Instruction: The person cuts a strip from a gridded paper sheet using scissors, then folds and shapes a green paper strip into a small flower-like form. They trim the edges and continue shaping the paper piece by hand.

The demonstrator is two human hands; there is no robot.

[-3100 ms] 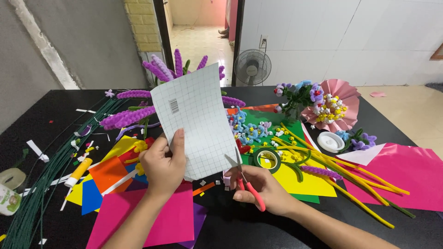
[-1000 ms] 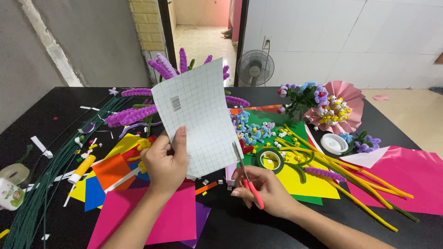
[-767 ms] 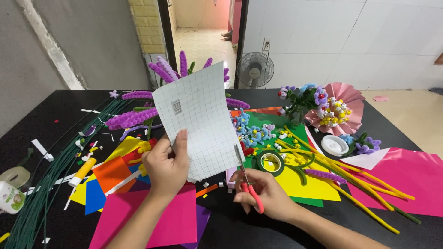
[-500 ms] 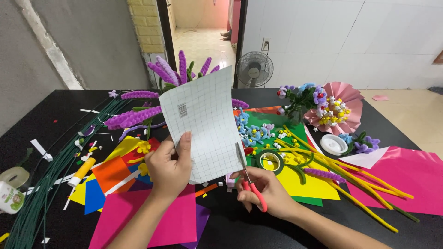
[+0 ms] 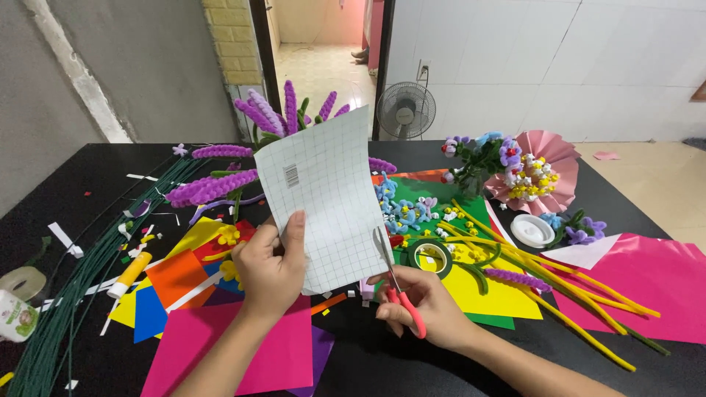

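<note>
Head view, centre of the frame. The left hand (image 5: 271, 266) is closed in a pinch on the lower left edge of a white grid-lined sheet (image 5: 327, 198), thumb pressed flat on the face of the sheet and the other fingers curled behind it; the sheet stands nearly upright above the worktop (image 5: 95, 165), tilted slightly to the right, with a small barcode mark near its upper left corner. The right hand (image 5: 426, 309) is closed around the red handles of a pair of scissors (image 5: 393, 276), fingers through the loops; the blades point upward and meet the lower right edge of the sheet, only slightly parted. Lower left of the frame: a pink paper sheet (image 5: 243, 353) lies flat under the left forearm, with orange, blue and yellow sheets overlapping just beside it. Left edge: a bundle of green wire stems (image 5: 66, 294). Upper centre, behind the white sheet: purple pipe-cleaner flower spikes (image 5: 213, 184). Right of centre: a roll of green tape (image 5: 430, 256) near the scissors, and long yellow pipe cleaners (image 5: 559, 294) across the yellow and pink papers.
</note>
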